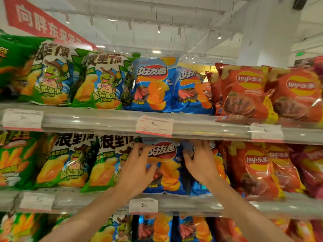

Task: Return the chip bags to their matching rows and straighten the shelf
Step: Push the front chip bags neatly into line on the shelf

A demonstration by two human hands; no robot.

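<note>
On the middle shelf (174,204) a blue chip bag (166,165) stands upright between green bags (106,165) on its left and red Lay's bags (257,170) on its right. My left hand (138,166) lies flat against the blue bag's left side, fingers spread. My right hand (199,161) presses on a second blue bag (197,187) just to the right, fingers spread over its top. Neither hand closes around a bag.
The top shelf (104,119) holds green bags (97,82), blue bags (153,84) and red Lay's bags (244,91) in matching columns. White price tags (154,125) hang on the shelf rails. More bags fill the lowest shelf (157,227).
</note>
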